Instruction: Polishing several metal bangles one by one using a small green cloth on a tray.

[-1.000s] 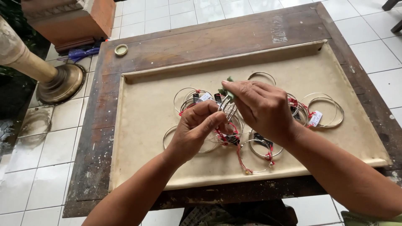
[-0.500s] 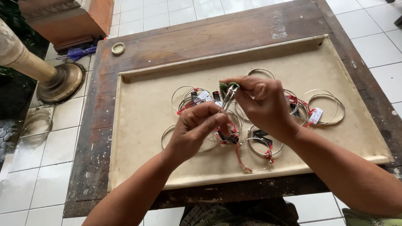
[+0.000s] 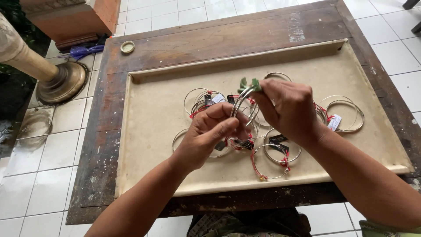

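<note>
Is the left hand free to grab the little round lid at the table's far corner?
Probably not yet: the left hand is pinching the silver bangles, though nothing blocks the round lid.

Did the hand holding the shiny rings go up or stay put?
Yes. The right hand lifted the silver bangles a little toward the tray's far rim, away from the bangles lying on the tray, while the left hand barely shifted.
</note>
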